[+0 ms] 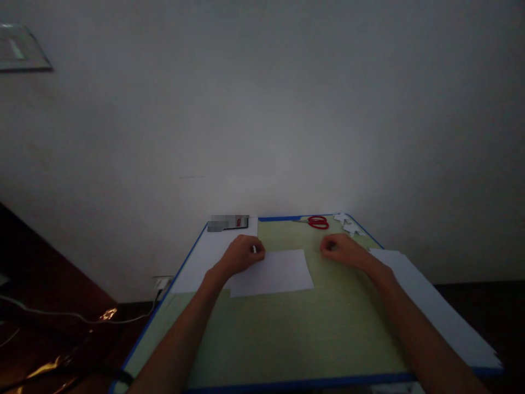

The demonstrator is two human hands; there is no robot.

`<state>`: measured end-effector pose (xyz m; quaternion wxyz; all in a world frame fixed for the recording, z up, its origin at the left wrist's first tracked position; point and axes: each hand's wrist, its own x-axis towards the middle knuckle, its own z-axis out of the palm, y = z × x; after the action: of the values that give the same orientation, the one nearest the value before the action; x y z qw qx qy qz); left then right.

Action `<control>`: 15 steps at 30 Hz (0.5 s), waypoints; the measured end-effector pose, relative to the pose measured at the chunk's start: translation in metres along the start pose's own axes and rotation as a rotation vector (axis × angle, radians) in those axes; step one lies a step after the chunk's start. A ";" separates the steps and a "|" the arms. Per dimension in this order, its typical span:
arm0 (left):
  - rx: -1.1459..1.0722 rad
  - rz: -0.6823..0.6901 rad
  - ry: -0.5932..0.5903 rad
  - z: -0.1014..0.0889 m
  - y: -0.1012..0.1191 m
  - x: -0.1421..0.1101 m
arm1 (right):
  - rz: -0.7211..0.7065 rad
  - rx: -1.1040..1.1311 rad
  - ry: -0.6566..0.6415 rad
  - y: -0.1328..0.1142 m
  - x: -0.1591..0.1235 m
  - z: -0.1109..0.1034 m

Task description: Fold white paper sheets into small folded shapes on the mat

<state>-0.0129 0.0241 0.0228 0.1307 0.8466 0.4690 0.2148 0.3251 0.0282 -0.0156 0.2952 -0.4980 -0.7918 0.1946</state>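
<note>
A white sheet of paper [273, 276] lies flat and slightly askew on the pale green tabletop. My left hand [245, 253] is over its far left part, fingers curled and the thumb meeting the index finger close to the sheet's far edge. Whether that pinch has caught any paper is hidden. To the right of the sheet, my right hand [339, 250] hovers over or rests on the table with curled fingers, and nothing shows in it. Red-handled scissors [318, 222] lie beyond, near the table's back edge.
Another white sheet [194, 271] lies at the left, with a phone-like dark device [237, 222] on its far end. Paper scraps [348, 224] sit at the back right. A paper stack [435, 306] lines the right side. Blue tape edges the table [303, 339]; a wall [287, 137] stands behind.
</note>
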 end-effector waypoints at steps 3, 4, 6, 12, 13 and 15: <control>-0.042 0.018 0.028 0.005 0.001 0.001 | -0.036 0.024 0.127 -0.009 0.003 0.009; -0.061 0.027 0.028 0.008 0.001 0.001 | -0.060 0.070 0.153 -0.015 0.004 0.015; -0.093 0.035 0.024 0.013 0.003 0.001 | -0.105 0.140 0.110 -0.027 0.005 0.026; 0.007 -0.031 0.004 0.017 0.010 -0.002 | -0.170 0.154 -0.016 -0.048 0.004 0.041; 0.011 -0.023 0.009 0.017 0.012 -0.003 | -0.187 0.139 0.005 -0.050 0.004 0.042; -0.018 0.021 0.028 0.018 0.017 -0.003 | -0.234 0.097 0.044 -0.054 0.004 0.042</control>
<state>0.0070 0.0126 0.0133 0.1294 0.8473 0.4599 0.2321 0.2593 0.0079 -0.0138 0.3570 -0.3915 -0.8276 0.1856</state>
